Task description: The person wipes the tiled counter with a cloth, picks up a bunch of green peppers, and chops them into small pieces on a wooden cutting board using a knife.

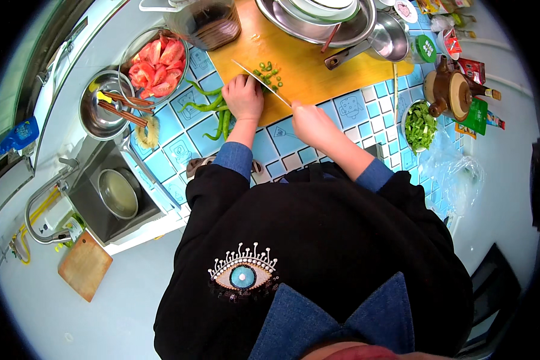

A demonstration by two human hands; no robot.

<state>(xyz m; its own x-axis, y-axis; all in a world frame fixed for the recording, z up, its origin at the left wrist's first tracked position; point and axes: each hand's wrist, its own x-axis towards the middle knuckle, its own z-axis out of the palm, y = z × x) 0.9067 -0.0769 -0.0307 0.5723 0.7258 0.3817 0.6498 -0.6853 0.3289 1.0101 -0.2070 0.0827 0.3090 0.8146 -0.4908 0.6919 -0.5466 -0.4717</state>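
My left hand (244, 99) is closed over the ends of several long green chili peppers (207, 108), pressing them onto the left part of the yellow cutting board (312, 81). The peppers' stem ends stick out to the left over the blue tiled counter. In my right hand (315, 126) is the handle of a kitchen knife (261, 82). Its blade slants up and left across the board, close beside my left fingertips. Small cut pepper pieces (269, 71) lie just past the blade. My fingers hide where blade and peppers meet.
At left stand a glass bowl (123, 73) of tomato wedges (159, 66) and a steel bowl (90, 123), near a sink (93, 204). Beyond are a plastic container (213, 27), stacked bowls (336, 42) and a saucepan (390, 39). Chopped greens (420, 126) and a brown teapot (453, 93) are at right.
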